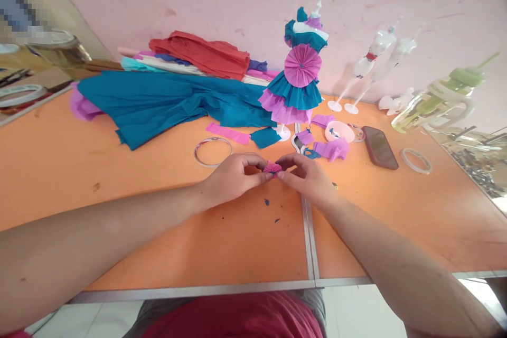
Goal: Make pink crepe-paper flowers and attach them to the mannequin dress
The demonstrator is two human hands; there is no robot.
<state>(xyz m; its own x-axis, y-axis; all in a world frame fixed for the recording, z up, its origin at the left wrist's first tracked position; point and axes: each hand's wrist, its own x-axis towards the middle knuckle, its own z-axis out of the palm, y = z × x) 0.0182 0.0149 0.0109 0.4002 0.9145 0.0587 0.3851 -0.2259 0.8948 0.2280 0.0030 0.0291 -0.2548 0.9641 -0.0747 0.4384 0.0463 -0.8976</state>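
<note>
Pink and pleated, pinched between left hand (234, 175) and right hand (309, 175), over the table (166, 253), in front of the dressed mannequin (300, 91): hold the small rosette (272, 168) lightly, spread folds evenly, avoid crushing the centre.

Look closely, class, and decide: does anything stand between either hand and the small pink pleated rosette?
Nothing visible does. The left hand and right hand both have the rosette in a fingertip grip, from opposite sides. The dark scraps lie on the table, nearer the person.
</note>
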